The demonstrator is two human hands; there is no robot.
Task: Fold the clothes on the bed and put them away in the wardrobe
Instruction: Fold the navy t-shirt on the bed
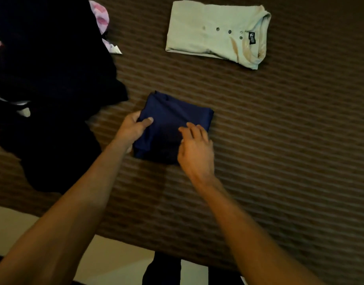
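Observation:
A folded navy-blue garment (172,118) lies on the brown striped bed cover (290,140) near the bed's front edge. My left hand (133,128) grips its left edge, thumb on top and fingers underneath. My right hand (196,149) rests on the garment's right side with fingers relaxed and spread. A folded pale-green polo shirt (214,31) lies further back, apart from both hands.
A heap of dark unfolded clothes (49,79) covers the left of the bed, with a pink patterned piece (102,17) showing behind it. The bed's front edge (135,241) runs below my arms; pale floor (107,262) lies beneath it.

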